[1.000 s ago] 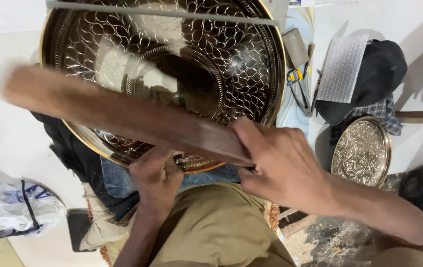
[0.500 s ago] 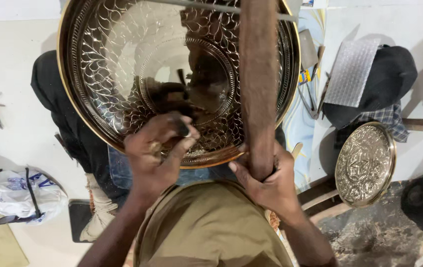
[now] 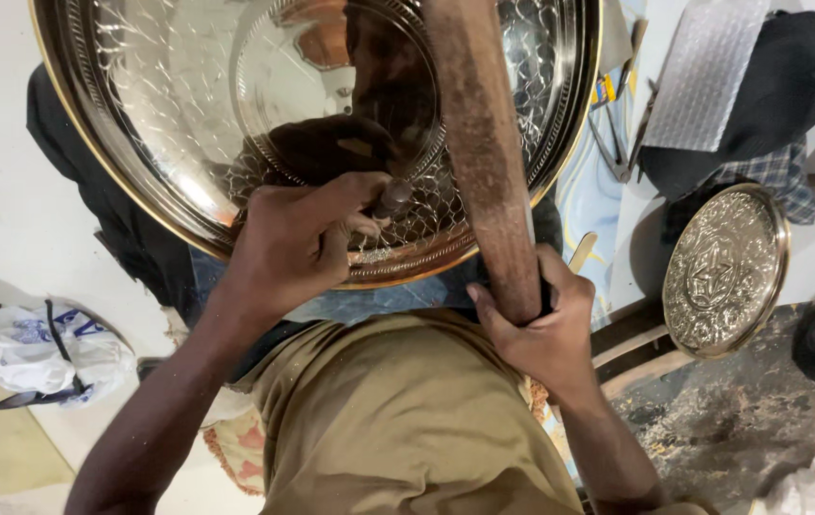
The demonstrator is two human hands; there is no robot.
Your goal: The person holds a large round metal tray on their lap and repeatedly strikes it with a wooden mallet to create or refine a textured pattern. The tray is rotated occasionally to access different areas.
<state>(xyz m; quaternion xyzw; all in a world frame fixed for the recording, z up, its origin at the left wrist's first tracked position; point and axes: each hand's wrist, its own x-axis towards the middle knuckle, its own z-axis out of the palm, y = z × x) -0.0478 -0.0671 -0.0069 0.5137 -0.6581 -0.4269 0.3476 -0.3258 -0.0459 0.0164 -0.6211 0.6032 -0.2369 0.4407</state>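
A large round brass tray point(image 3: 141, 191) with a fine engraved scale pattern fills the upper part of the view, its shiny face mirroring my hands. My left hand point(image 3: 298, 238) grips a small dark punch tool point(image 3: 393, 198) whose tip rests on the tray's patterned band near the lower rim. My right hand point(image 3: 541, 324) is closed around the lower end of a long worn wooden stick point(image 3: 479, 143), which stands nearly upright over the right half of the tray.
A smaller engraved round plate point(image 3: 724, 272) lies at the right. A white plastic bag point(image 3: 26, 353) sits at the lower left. Dark cloth and a checked fabric point(image 3: 760, 172) lie at the upper right beside a silvery padded sheet point(image 3: 703, 72). Metal tools point(image 3: 617, 143) lie by the tray.
The wooden stick has swung from lying across the tray to standing upright. My left hand has moved up onto the tray with the punch. The view has closed in on the tray.
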